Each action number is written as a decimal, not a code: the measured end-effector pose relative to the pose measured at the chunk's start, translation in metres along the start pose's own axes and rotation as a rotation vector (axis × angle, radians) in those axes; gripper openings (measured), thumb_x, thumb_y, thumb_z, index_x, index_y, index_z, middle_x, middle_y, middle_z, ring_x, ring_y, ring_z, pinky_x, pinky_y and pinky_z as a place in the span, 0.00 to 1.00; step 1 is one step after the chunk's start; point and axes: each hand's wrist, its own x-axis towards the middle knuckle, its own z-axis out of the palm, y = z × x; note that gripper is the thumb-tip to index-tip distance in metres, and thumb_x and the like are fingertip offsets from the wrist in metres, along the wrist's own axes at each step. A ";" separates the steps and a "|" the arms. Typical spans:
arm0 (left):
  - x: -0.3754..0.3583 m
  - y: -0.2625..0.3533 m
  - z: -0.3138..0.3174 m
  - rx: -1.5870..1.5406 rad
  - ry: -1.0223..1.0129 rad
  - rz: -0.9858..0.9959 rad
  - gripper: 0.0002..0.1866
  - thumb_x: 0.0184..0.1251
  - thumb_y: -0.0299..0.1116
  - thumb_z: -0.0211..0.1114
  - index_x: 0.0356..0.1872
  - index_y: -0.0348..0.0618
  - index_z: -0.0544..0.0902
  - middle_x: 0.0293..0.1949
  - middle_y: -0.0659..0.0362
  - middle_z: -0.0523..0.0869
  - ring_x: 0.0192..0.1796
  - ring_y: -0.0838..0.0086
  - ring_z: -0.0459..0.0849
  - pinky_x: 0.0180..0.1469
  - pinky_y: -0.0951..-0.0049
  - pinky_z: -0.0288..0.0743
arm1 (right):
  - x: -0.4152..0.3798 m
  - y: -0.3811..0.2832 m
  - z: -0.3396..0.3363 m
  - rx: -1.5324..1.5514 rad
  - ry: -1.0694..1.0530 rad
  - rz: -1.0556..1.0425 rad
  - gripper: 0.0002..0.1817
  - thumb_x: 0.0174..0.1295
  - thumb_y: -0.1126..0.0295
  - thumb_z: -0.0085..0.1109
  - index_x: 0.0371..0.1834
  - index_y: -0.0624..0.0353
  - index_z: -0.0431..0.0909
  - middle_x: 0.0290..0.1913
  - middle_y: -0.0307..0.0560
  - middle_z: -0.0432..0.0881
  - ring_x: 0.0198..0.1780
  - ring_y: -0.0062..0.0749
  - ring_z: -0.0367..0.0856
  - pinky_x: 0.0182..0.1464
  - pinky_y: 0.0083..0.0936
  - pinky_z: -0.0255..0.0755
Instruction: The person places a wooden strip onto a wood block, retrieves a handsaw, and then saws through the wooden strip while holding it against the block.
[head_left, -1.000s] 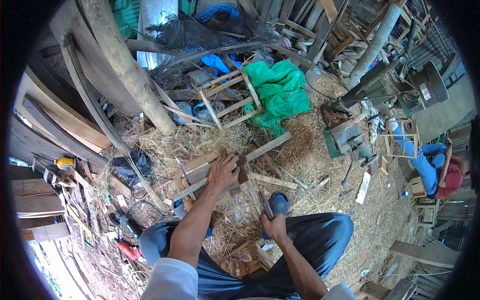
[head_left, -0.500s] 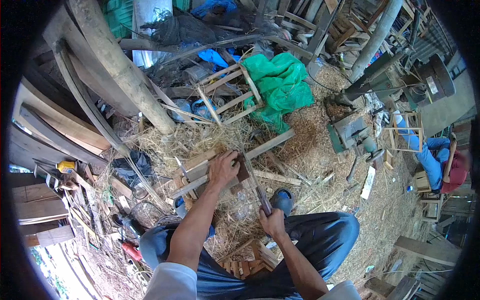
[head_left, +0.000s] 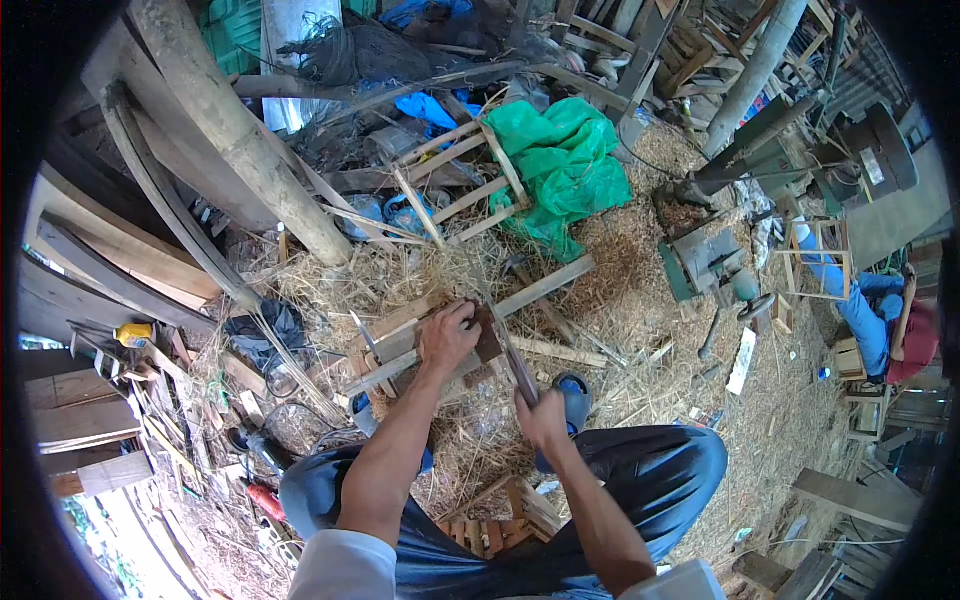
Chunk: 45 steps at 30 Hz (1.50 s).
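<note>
My right hand [head_left: 542,420] is wrapped round the handle of a long, narrow hand saw [head_left: 518,368], seen nearly edge-on and pointing away from me. Its far end runs past the right edge of a reddish-brown piece of wood [head_left: 487,343]. My left hand [head_left: 450,337] presses down on this piece with curled fingers, the thumb side toward the saw. Under the piece lie pale wooden beams [head_left: 545,287], low over the ground between my feet. A thin upright blade-like strip [head_left: 364,335] stands at the left end of the beams.
A slatted wooden frame [head_left: 463,190] and a green plastic sheet [head_left: 560,165] lie ahead. Green machinery [head_left: 705,262] stands at right, and a person in a red shirt [head_left: 912,345] sits beyond it. Straw and shavings cover the ground. A bamboo post [head_left: 235,130] leans at left.
My right hand has pushed the saw a short way forward, away from me. My left hand stays in place on the piece of wood. The view has shifted slightly.
</note>
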 end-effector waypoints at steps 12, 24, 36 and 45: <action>0.000 -0.001 0.002 -0.058 0.073 0.020 0.16 0.54 0.38 0.69 0.45 0.46 0.84 0.51 0.54 0.85 0.50 0.53 0.82 0.51 0.57 0.77 | 0.004 0.017 0.004 0.005 0.115 -0.138 0.22 0.58 0.61 0.63 0.23 0.76 0.78 0.17 0.68 0.74 0.25 0.60 0.82 0.28 0.41 0.72; -0.008 -0.005 0.008 -0.028 0.141 0.090 0.13 0.56 0.39 0.68 0.41 0.47 0.83 0.49 0.61 0.86 0.47 0.57 0.84 0.46 0.59 0.79 | -0.039 -0.017 -0.045 0.024 -0.004 0.100 0.23 0.58 0.57 0.63 0.29 0.76 0.81 0.27 0.77 0.77 0.38 0.66 0.81 0.38 0.46 0.76; -0.002 -0.011 -0.001 0.074 -0.002 0.341 0.16 0.64 0.38 0.64 0.50 0.44 0.78 0.57 0.53 0.78 0.61 0.53 0.74 0.63 0.55 0.66 | -0.041 -0.022 -0.048 0.368 0.193 -0.172 0.22 0.65 0.55 0.62 0.28 0.66 0.76 0.14 0.43 0.66 0.19 0.22 0.60 0.22 0.29 0.59; 0.006 -0.005 0.001 0.166 -0.114 0.129 0.29 0.63 0.47 0.62 0.58 0.36 0.72 0.57 0.43 0.78 0.64 0.54 0.72 0.70 0.58 0.61 | -0.045 -0.006 -0.019 0.437 0.066 0.016 0.21 0.63 0.56 0.65 0.29 0.68 0.83 0.14 0.47 0.69 0.19 0.20 0.66 0.23 0.29 0.63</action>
